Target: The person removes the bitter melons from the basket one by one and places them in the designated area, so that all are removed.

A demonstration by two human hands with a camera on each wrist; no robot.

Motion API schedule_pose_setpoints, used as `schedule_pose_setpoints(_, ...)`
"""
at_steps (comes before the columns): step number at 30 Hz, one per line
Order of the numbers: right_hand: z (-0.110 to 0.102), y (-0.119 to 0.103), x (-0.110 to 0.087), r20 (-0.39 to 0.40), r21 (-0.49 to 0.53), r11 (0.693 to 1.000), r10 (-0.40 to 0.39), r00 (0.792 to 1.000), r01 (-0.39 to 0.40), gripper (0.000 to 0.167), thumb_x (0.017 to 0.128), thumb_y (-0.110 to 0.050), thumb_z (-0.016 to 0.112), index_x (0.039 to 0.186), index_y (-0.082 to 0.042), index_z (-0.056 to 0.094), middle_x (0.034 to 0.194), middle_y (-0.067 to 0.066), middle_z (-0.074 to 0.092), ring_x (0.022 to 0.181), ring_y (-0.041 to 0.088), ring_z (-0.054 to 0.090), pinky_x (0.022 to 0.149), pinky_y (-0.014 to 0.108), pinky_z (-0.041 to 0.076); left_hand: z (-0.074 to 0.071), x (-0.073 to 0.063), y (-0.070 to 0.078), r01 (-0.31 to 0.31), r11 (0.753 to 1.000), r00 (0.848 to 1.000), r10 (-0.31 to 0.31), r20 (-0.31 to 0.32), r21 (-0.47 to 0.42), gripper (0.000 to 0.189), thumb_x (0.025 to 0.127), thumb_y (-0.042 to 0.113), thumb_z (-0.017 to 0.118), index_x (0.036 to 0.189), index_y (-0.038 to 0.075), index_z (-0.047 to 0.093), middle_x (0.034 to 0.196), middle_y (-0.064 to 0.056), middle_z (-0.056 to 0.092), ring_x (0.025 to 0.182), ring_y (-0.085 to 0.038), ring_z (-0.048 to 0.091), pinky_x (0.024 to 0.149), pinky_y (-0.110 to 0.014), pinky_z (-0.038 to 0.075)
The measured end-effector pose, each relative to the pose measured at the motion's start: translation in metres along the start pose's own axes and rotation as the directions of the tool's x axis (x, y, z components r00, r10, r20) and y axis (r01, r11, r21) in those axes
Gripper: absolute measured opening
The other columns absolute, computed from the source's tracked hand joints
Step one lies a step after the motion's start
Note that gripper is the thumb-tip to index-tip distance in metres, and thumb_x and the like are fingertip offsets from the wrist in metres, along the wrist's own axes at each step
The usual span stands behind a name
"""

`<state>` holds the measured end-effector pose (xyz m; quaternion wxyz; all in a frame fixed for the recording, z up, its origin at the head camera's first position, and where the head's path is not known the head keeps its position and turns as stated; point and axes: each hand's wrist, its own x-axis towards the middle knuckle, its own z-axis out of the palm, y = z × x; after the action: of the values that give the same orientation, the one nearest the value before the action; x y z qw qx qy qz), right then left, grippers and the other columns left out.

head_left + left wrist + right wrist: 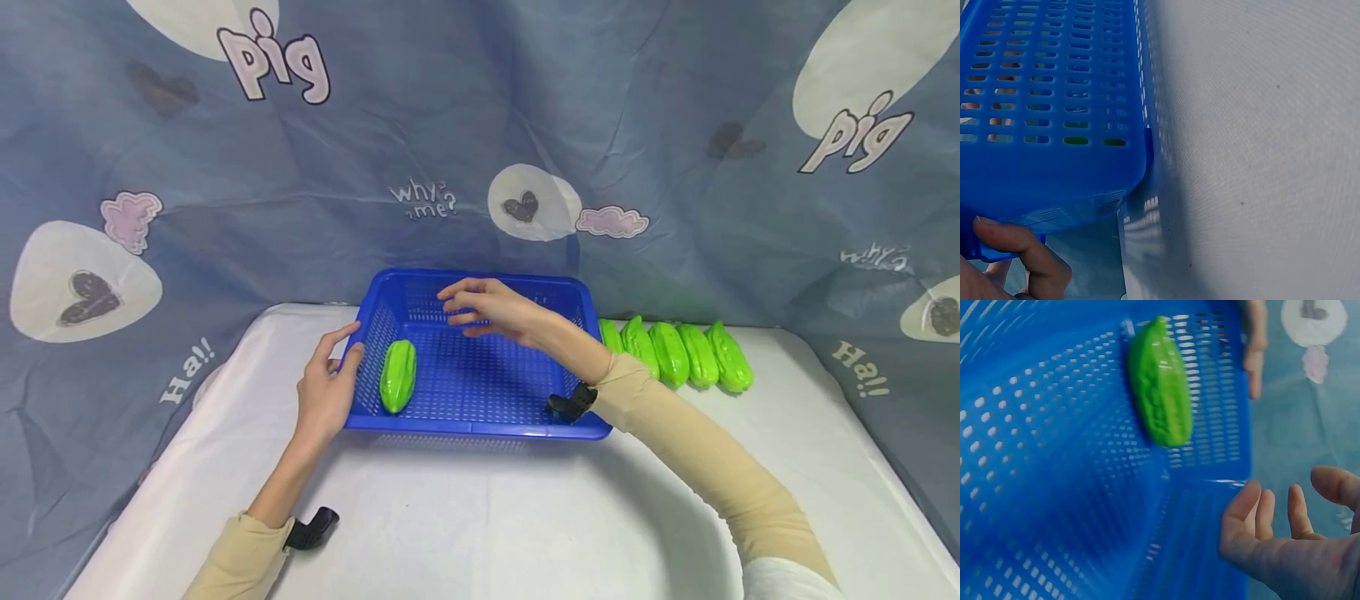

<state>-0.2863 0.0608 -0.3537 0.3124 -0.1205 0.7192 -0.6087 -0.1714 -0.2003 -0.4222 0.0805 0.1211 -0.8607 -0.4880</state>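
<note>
A blue plastic basket (480, 429) with perforated walls stands at the back of the table. My left hand (327, 392) holds its left rim; the left wrist view shows the thumb (1007, 237) at the rim's corner. Inside, near the left wall, lies one green ribbed bitter melon (398, 377), also seen in the right wrist view (1161, 387). Over the basket's far half hovers my right hand (491, 310), fingers loosely bent and spread, with nothing between the fingers and thumb (1335, 484).
Several more green bitter melons (670, 354) lie side by side to the right of the basket, the leftmost partly hidden by the right arm. White cloth covers the table (480, 517). A blue printed curtain (360, 142) hangs close behind the basket.
</note>
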Motion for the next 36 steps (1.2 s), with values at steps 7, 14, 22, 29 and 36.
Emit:
schedule_pose_setpoints(7, 0.017, 0.016, 0.016, 0.037, -0.01, 0.998, 0.06, 0.997, -0.06, 0.048, 0.111, -0.02, 0.053, 0.156, -0.002, 0.05, 0.166, 0.021, 0.048, 0.151, 0.043, 0.051, 0.122, 0.061, 0.042, 0.0, 0.0, 0.001, 0.004, 1.0, 1.0, -0.004, -0.002, 0.005, 0.048, 0.113, 0.05, 0.048, 0.159, 0.038, 0.051, 0.117, -0.022, 0.072, 0.093, -0.023, 0.065, 0.072, -0.032, 0.046)
schedule_pose_setpoints(14, 0.028, 0.023, 0.026, 0.068, -0.016, 0.99, 0.143, 0.987, -0.142, 0.059, 0.109, -0.024, 0.063, 0.16, -0.003, 0.042, 0.165, 0.017, 0.049, 0.15, 0.042, 0.052, 0.118, 0.058, 0.048, -0.002, 0.0, 0.0, 0.014, 1.0, 1.0, -0.014, -0.005, 0.01, 0.047, 0.113, 0.05, 0.048, 0.158, 0.038, 0.052, 0.114, -0.022, 0.072, 0.089, -0.021, 0.064, 0.07, -0.032, 0.047)
schedule_pose_setpoints(22, 0.038, 0.027, 0.033, 0.069, -0.04, 0.982, 0.188, 0.98, -0.186, 0.059, 0.105, -0.025, 0.068, 0.155, -0.005, 0.042, 0.162, 0.025, 0.044, 0.144, 0.041, 0.058, 0.108, 0.049, 0.057, 0.001, 0.001, 0.001, 0.001, 1.0, 1.0, -0.001, 0.003, 0.003, 0.047, 0.113, 0.049, 0.048, 0.158, 0.037, 0.052, 0.116, -0.022, 0.072, 0.09, -0.021, 0.065, 0.07, -0.031, 0.047)
schedule_pose_setpoints(29, 0.048, 0.033, 0.04, 0.105, -0.052, 0.976, 0.214, 0.971, -0.209, 0.047, 0.105, -0.021, 0.068, 0.145, -0.006, 0.048, 0.153, 0.024, 0.047, 0.125, 0.035, 0.068, 0.093, 0.041, 0.063, -0.001, 0.0, 0.001, 0.001, 1.0, 1.0, -0.001, 0.019, 0.005, 0.048, 0.113, 0.05, 0.047, 0.159, 0.037, 0.051, 0.117, -0.023, 0.072, 0.089, -0.02, 0.066, 0.069, -0.031, 0.049)
schedule_pose_setpoints(36, 0.051, 0.037, 0.045, 0.158, -0.034, 0.973, 0.231, 0.96, -0.228, 0.014, 0.105, -0.018, 0.068, 0.113, -0.012, 0.057, 0.117, 0.01, 0.05, 0.099, 0.027, 0.071, 0.082, 0.036, 0.063, -0.002, -0.001, 0.002, 0.014, 1.0, 0.999, -0.014, 0.04, 0.0, 0.05, 0.114, 0.051, 0.045, 0.161, 0.036, 0.048, 0.117, -0.024, 0.073, 0.082, -0.015, 0.065, 0.066, -0.03, 0.05)
